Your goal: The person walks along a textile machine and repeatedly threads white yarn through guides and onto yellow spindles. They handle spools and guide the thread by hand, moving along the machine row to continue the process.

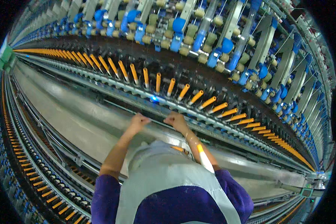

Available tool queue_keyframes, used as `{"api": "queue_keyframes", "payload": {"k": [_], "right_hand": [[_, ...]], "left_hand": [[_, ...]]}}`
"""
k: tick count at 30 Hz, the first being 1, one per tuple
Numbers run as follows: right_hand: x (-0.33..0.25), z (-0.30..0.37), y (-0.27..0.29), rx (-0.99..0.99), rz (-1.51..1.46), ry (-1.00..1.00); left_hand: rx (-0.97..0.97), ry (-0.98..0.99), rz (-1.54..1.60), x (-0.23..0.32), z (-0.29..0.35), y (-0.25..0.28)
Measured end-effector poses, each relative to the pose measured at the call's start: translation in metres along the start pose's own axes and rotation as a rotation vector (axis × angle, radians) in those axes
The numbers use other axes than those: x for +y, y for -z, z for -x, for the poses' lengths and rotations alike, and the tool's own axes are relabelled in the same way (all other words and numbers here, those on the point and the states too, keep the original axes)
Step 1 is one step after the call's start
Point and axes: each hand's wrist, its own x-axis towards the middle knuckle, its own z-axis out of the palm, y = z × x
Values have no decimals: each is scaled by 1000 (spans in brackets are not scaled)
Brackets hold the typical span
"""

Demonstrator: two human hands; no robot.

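Grip: left hand (140, 121) and right hand (176, 122) curled, apart; whether anything's pinched, I can't tell
Orange tubes (158, 83): beyond both; I'd work low, clear

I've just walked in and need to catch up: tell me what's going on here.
A person in a purple top and grey apron is working before a row of orange tubes. The left hand and right hand are near each other but apart, fingers curled; whether they pinch anything is too small to tell. A yellow-tipped white bobbin shows beside the right forearm.
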Motion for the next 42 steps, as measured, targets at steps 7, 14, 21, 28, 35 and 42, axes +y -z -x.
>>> {"api": "queue_keyframes", "payload": {"k": [7,14,21,28,35,42], "right_hand": [[30,-33,-30,334,17,0],[6,-66,-74,270,117,-35],[10,-135,-117,500,292,-267],[37,-158,-115,456,279,-198],[13,-111,-130,473,544,-243],[48,-144,-113,669,582,-570]], "left_hand": [[139,49,91,-45,-43,17],[57,127,440,-136,-96,28],[-156,423,521,-168,-105,25],[-114,415,680,-172,-117,8],[-36,171,388,-177,-136,43],[-176,812,1547,-131,-153,18]]}}
